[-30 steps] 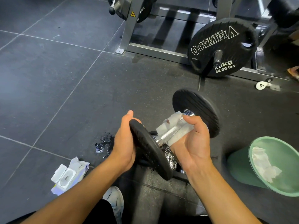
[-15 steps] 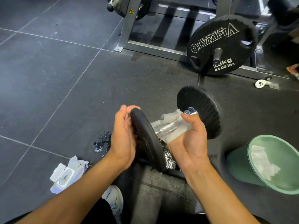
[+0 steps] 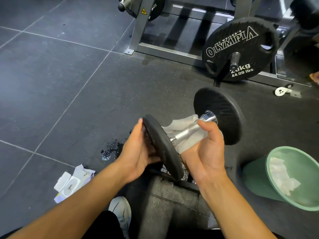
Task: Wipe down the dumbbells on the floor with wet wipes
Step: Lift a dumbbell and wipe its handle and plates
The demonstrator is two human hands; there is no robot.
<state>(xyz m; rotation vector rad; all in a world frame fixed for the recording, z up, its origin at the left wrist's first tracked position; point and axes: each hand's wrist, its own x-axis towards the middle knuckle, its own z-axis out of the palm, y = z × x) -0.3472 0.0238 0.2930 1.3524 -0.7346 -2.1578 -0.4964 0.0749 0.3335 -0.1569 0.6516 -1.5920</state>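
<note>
Between my hands: one dumbbell (image 3: pixel 186 132), black plates and a chrome knurled handle, held off the floor and tilted, far plate higher.

- Left hand (image 3: pixel 138 152): open, fingers straight, flat against the outer face of the near plate.
- Right hand (image 3: pixel 207 149): curled under the handle, thumb on top, gripping a white wet wipe (image 3: pixel 183 125) wrapped round the bar.
- Just left of my left hand, on the floor: a wet patch (image 3: pixel 110 150).
- Below my left forearm: wipes pack (image 3: pixel 70 183), lid flipped open.
- Right of my right hand: green bin (image 3: pixel 293 209), tipped towards me, used wipes (image 3: pixel 281 178) inside.
- Beyond my right hand: weight plate (image 3: pixel 241 49) marked 20kg, on a peg of the grey rack (image 3: pixel 138 31).
</note>
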